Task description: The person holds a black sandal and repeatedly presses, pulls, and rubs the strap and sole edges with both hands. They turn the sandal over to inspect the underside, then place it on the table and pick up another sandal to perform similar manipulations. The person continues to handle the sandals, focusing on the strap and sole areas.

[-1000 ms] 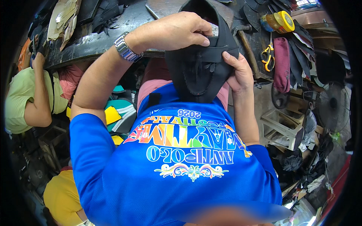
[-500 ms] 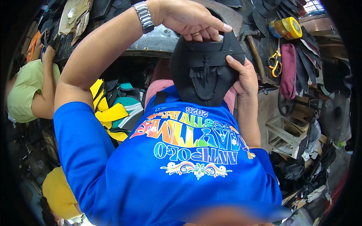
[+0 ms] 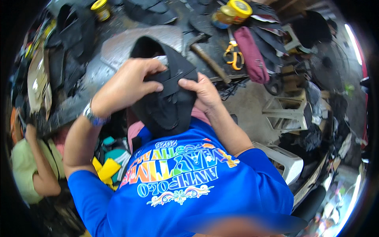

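- The black shoe upper (image 3: 166, 91) is held up over the person's lap, just in front of the chest, between the blue shirt (image 3: 185, 189) and the near edge of the desk (image 3: 118, 47).
- Its long axis runs from the open rounded end, up and away toward the desk, down to the broader end against the shirt.
- The left hand (image 3: 126, 85) comes over the upper from the left, fingers curled and pinching a black strap on its front face; a wristwatch (image 3: 91, 115) sits on that wrist.
- The right hand (image 3: 201, 93) grips the right edge, thumb pressed on top beside the left fingertips, the other fingers hidden behind the piece.
- Both hands touch the upper; their thumbs meet near its middle, so neither is nearer.
- On the desk beyond lie a hammer (image 3: 209, 61), orange-handled scissors (image 3: 233, 55), a maroon pouch (image 3: 252, 55), two yellow-lidded tins (image 3: 231, 12) and more black cut pieces (image 3: 73, 43).
- A second person in a green top (image 3: 29, 170) sits at the far left, well apart.
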Demonstrator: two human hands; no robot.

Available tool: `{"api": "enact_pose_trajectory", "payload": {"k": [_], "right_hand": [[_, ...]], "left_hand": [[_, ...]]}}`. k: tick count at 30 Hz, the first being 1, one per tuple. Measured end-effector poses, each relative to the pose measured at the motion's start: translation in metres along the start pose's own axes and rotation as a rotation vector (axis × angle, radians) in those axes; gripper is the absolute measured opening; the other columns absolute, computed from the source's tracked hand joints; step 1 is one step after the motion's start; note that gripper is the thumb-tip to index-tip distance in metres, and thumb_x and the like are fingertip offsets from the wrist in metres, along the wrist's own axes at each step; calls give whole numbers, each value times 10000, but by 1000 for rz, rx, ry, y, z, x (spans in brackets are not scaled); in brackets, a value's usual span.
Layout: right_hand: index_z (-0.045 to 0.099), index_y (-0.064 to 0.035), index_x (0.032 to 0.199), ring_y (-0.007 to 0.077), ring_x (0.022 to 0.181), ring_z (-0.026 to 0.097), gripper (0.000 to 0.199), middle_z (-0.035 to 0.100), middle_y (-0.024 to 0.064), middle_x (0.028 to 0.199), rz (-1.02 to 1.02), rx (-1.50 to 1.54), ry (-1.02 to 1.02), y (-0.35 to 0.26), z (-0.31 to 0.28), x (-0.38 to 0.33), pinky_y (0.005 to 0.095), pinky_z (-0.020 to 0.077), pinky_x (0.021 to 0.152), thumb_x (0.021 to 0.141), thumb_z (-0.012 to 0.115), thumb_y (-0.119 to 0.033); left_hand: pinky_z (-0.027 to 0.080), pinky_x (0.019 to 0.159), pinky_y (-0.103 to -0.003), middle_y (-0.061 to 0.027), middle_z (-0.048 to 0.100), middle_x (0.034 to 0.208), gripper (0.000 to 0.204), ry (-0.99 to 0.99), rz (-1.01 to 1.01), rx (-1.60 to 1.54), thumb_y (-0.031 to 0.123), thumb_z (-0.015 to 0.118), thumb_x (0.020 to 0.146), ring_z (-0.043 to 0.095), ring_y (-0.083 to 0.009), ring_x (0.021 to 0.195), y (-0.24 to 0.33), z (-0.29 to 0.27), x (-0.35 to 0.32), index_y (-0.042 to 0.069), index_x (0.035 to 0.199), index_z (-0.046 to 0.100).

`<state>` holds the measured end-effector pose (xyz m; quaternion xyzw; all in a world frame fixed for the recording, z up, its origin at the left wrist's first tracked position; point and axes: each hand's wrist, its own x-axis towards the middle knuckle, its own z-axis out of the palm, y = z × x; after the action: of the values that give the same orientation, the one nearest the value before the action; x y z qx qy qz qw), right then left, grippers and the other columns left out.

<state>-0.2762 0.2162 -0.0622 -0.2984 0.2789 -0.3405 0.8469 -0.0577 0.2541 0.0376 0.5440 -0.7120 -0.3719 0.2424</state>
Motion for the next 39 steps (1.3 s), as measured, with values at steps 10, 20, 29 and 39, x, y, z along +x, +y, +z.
{"api": "enact_pose_trajectory", "payload": {"k": [10,20,29,39], "right_hand": [[426,-12,1399,190,1131,621,621,615,124,1256,-294,-102,34,-24,0,-17,336,510,983,844,701,28],[449,-24,1410,283,1189,603,608,579,136,1338,-858,-164,110,-139,-46,-46,438,480,1054,843,652,58],[555,-20,1277,246,1062,628,447,645,100,1162,-849,-134,406,-240,-185,20,379,506,980,857,647,101],[569,26,1282,207,1108,609,460,641,101,1212,-1025,-214,380,-257,-186,30,322,466,1035,842,623,147]], "left_hand": [[544,801,-403,-214,694,975,321,121,258,83,30,725,784,679,-389,915,11,16,13,-4,1095,651],[535,922,-374,-158,614,1242,368,505,687,131,-32,741,793,628,-287,1134,36,35,16,56,1147,695],[528,927,-380,-155,608,1230,299,288,457,89,0,723,820,628,-332,1107,-24,74,0,64,1108,679],[539,878,-356,-146,631,1187,271,301,242,-20,-34,702,815,647,-319,1068,-59,93,-30,40,1076,693]]}}
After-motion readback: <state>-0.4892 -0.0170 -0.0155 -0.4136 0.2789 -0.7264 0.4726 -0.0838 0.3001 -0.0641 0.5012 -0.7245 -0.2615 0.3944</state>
